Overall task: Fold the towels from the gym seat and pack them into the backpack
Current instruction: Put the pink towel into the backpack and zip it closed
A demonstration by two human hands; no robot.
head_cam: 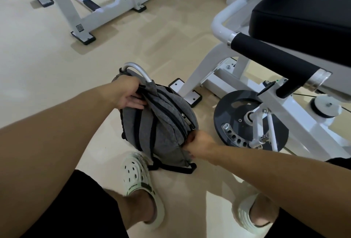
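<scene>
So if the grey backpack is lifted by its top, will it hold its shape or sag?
It would likely sag: the backpack is soft grey fabric, already creased where the left hand grips its top. It bulges, so it seems filled, probably light for its bulk. The right hand pinches near the zipper; the rounded body may tip once released.

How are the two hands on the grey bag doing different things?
The left hand holds the top of the backpack, near its handle, with thumb and fingers wrapped over the fabric. The right hand is lower down, at the near end of the zipper, closed tight like a fist, seemingly pinching something there. The left hand's fingers show; the right hand's are tucked away. Both touch the same backpack.
</scene>
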